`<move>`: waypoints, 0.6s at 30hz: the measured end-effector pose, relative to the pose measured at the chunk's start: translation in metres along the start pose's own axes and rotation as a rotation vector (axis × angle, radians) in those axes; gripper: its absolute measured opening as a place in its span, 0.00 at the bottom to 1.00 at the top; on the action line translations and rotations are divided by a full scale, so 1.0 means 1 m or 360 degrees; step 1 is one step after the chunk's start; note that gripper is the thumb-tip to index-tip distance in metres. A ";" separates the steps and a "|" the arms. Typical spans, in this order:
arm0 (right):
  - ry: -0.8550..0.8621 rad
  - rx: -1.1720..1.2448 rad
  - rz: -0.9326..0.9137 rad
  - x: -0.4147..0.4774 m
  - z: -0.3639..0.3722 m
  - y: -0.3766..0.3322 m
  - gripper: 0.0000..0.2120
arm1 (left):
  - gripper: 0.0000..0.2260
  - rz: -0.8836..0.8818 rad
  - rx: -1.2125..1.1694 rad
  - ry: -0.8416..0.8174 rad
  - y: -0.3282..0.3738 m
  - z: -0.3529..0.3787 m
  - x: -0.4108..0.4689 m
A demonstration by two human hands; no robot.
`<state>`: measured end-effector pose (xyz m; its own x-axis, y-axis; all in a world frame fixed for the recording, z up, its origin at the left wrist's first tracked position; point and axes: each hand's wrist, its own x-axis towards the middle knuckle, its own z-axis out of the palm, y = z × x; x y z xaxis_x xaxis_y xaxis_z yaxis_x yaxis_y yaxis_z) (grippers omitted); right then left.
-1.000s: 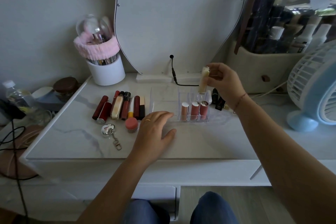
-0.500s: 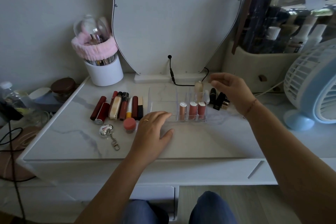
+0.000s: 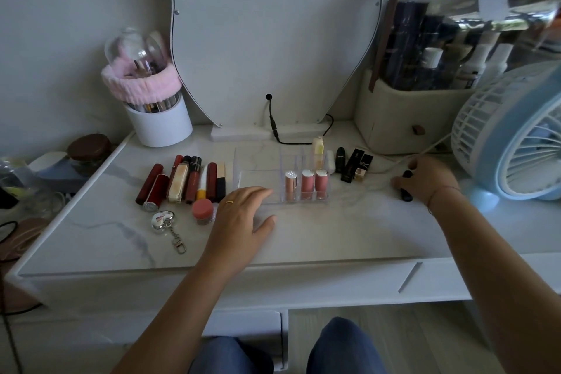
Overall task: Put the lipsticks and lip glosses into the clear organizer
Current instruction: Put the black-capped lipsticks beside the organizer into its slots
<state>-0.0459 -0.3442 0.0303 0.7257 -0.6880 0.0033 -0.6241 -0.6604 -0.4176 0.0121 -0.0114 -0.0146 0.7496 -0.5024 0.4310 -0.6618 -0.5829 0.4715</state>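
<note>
My right hand grips a black lipstick on the desk, right of the clear organizer. My left hand rests at its front, fingers loosely spread. One square lipstick reads YSL.

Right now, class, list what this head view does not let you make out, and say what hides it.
All head view.
Black tube: the right hand covers most of it; type unclear.
Organizer, near left corner: under the left hand.
Fan: cut off by the right edge.
Bottles in the bag: blurred, behind glare.
</note>
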 end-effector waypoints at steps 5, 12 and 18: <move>-0.0074 0.0021 0.0002 -0.005 -0.002 -0.006 0.09 | 0.20 -0.0018 0.0003 -0.0020 0.000 0.000 0.001; 0.0190 0.0711 -0.0449 -0.019 -0.015 -0.046 0.10 | 0.19 0.0005 0.0004 -0.0001 -0.001 0.001 0.001; 0.0165 0.1322 -0.0808 -0.028 -0.031 -0.118 0.06 | 0.19 -0.0005 -0.0008 0.0009 0.000 0.000 0.000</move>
<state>-0.0016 -0.2571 0.1079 0.7978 -0.4298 0.4228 0.1867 -0.4907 -0.8511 0.0121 -0.0115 -0.0143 0.7514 -0.4970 0.4340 -0.6596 -0.5813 0.4764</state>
